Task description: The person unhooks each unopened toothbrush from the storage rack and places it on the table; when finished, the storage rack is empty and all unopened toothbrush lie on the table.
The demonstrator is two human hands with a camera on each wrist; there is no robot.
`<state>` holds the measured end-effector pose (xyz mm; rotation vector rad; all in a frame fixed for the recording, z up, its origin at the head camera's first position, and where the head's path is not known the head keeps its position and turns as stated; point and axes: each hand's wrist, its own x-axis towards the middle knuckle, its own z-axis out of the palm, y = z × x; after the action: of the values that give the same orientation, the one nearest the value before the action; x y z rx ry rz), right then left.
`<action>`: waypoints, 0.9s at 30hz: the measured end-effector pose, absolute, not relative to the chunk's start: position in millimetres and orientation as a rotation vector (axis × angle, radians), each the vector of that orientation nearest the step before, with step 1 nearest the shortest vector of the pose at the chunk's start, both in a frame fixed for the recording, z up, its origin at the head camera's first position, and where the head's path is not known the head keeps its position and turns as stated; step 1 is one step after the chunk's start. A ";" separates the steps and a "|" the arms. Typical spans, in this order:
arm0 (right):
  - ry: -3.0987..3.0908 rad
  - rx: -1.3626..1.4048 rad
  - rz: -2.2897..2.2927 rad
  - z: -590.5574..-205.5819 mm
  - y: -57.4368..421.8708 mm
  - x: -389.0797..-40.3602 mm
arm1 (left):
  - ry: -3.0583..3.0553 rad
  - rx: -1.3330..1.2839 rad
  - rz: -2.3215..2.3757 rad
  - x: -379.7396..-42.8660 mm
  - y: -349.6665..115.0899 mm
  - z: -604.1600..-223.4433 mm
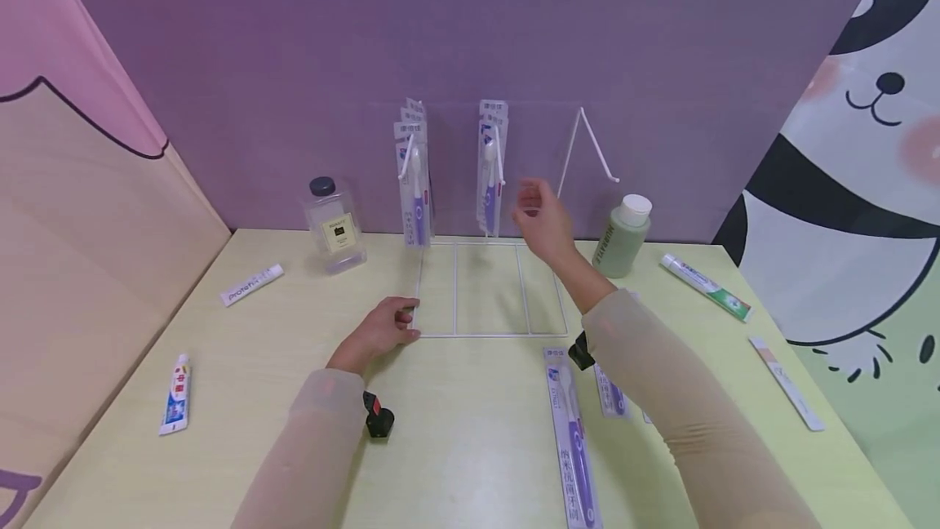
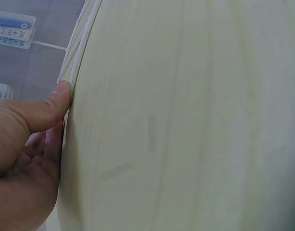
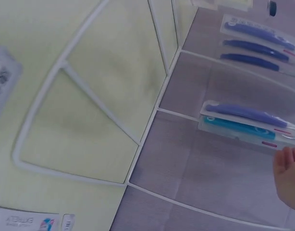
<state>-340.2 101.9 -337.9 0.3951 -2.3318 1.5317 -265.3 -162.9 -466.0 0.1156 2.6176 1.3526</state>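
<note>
A white wire rack (image 1: 488,336) stands on the table, its base flat and its hooks rising behind. My left hand (image 1: 383,326) pinches the front left corner of the base; in the left wrist view the thumb (image 2: 58,103) lies on the wire. Packaged toothbrushes (image 1: 414,186) hang on the left hook, and another set of packaged toothbrushes (image 1: 490,178) hangs on the middle one. Just right of the middle set is my right hand (image 1: 543,219), fingers loosely bent, with nothing seen in it. The right hook (image 1: 598,149) bears nothing.
A packaged toothbrush (image 1: 573,447) lies in front of the rack, others partly under the right sleeve. A clear bottle (image 1: 336,227) and a green bottle (image 1: 622,237) flank the rack. Toothpaste tubes (image 1: 176,398) lie at both sides, with a thin white packet (image 1: 786,384) at right.
</note>
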 end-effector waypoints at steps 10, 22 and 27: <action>-2.250 0.317 1.649 -320.8 78.8 -368.7 | 2.637 0.112 1.339 -264.9 -164.4 -466.5; -2.304 0.251 1.603 -321.2 62.6 -374.8 | 2.634 0.094 1.328 -265.6 -163.4 -468.6; -2.262 0.278 1.619 -321.4 58.8 -375.0 | 2.644 0.117 1.327 -265.9 -163.9 -469.1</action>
<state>-375.0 58.8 -321.4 0.2781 -2.2617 1.6193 -265.9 -163.9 -469.1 0.1166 2.6436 1.3274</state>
